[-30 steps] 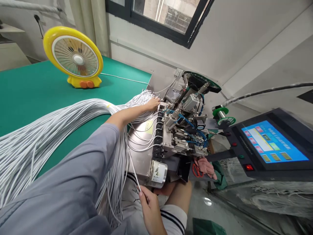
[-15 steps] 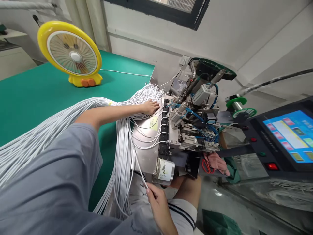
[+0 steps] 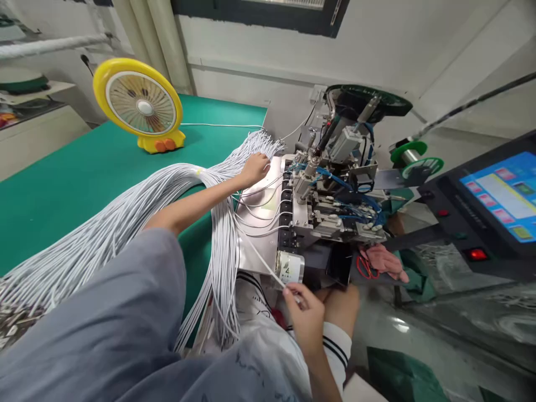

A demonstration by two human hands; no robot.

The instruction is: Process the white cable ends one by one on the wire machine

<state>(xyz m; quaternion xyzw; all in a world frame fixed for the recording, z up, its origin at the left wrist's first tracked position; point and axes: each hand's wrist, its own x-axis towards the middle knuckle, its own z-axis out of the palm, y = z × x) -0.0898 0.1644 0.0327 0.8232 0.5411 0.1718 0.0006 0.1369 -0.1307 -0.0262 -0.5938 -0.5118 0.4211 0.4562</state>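
Left hand: curled beside the cable bundle, fingertips partly hidden; cannot tell whether it holds anything
Right hand: pinching one white cable
Machine: near left hand

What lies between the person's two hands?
In the head view, a metal plate, crossed by white cables, and a labelled cylinder lie between the left hand and the right hand.

I see a grey-blue top, white shorts.
The sleeve is short and loose; black stripes band the shorts' hems, with dark lettering I cannot read.
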